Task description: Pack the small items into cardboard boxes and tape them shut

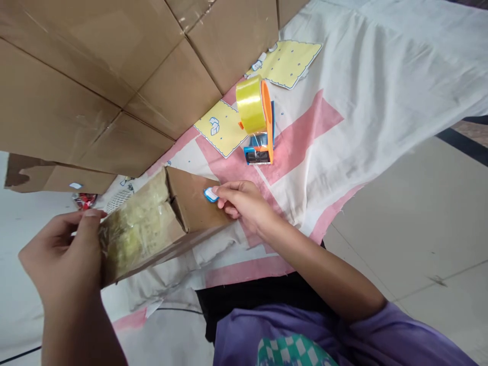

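A small brown cardboard box (192, 201) lies tilted in front of me, with shiny clear tape over its yellowish top face. My left hand (68, 251) is closed on the far left end of the box, thumb along its edge. Between the thumb and fingers of my right hand (244, 203) is a small white label with a blue border (211, 194). The label lies against the box's right end; whether it is stuck down I cannot tell. Beyond my right hand stands an orange and blue tape dispenser (269, 122) with a roll of yellowish tape (249, 104).
Large taped cardboard boxes (152, 66) are stacked along the back left. Yellow sheets with blue-edged labels (292, 61) lie on the white and pink cloth (305, 137). At the left, another cardboard piece (57, 175) bears a similar label. Tiled floor (400, 218) shows at the right.
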`<state>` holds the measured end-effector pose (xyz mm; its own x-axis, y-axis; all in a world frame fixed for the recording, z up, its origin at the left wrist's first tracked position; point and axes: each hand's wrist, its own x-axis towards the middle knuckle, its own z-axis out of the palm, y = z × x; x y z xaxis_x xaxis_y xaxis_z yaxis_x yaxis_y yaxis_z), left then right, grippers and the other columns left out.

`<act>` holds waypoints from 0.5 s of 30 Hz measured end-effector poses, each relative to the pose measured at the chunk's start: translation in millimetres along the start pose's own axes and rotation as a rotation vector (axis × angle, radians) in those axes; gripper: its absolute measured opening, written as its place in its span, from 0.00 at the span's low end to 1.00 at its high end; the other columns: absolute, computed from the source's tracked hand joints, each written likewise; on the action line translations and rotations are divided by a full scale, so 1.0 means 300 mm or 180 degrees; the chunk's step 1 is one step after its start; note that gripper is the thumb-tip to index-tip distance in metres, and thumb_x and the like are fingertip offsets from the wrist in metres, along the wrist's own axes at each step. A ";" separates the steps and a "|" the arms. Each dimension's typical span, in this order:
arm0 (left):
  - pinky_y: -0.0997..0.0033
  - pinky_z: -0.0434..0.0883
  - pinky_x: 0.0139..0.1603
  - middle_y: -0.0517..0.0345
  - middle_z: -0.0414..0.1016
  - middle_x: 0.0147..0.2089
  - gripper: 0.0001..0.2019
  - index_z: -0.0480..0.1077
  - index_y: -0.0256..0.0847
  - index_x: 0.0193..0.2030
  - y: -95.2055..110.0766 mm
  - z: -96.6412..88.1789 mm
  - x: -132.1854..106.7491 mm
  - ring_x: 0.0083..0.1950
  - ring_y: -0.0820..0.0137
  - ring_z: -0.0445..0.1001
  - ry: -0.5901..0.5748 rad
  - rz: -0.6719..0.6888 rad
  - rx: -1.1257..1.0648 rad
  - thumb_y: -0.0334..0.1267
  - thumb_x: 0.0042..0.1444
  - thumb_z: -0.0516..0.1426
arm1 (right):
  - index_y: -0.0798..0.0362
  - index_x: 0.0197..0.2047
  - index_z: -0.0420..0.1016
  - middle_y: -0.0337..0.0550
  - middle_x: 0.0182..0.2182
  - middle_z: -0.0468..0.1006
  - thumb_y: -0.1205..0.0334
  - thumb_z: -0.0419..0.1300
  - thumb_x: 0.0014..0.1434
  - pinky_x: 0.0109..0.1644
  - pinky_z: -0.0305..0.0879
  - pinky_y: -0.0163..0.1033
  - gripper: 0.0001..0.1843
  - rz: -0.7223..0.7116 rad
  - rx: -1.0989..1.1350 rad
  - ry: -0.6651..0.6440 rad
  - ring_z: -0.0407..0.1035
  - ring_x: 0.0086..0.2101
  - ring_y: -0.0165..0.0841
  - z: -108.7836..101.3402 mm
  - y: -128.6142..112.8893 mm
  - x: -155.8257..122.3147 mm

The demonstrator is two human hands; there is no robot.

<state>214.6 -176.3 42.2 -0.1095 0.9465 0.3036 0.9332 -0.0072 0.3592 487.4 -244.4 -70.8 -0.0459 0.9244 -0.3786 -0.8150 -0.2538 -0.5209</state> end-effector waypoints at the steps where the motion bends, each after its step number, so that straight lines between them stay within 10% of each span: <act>1: 0.66 0.70 0.34 0.68 0.83 0.46 0.14 0.78 0.60 0.44 0.008 0.002 -0.003 0.40 0.62 0.78 0.0005 -0.0034 -0.0060 0.57 0.55 0.59 | 0.56 0.24 0.74 0.35 0.19 0.73 0.62 0.65 0.56 0.17 0.41 0.30 0.11 -0.0011 -0.0035 0.0029 0.51 0.15 0.19 0.003 -0.001 -0.001; 15: 0.65 0.68 0.38 0.69 0.79 0.39 0.12 0.79 0.62 0.45 0.032 0.017 -0.012 0.38 0.64 0.74 -0.0029 -0.0152 -0.0163 0.48 0.53 0.61 | 0.52 0.24 0.68 0.32 0.17 0.70 0.60 0.62 0.59 0.20 0.47 0.32 0.13 -0.0338 -0.0988 0.0621 0.55 0.16 0.23 0.047 0.016 -0.004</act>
<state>225.7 -178.3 40.0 -0.1501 0.9491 0.2769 0.9083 0.0217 0.4179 475.5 -242.8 -61.9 0.1646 0.8863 -0.4329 -0.5943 -0.2612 -0.7607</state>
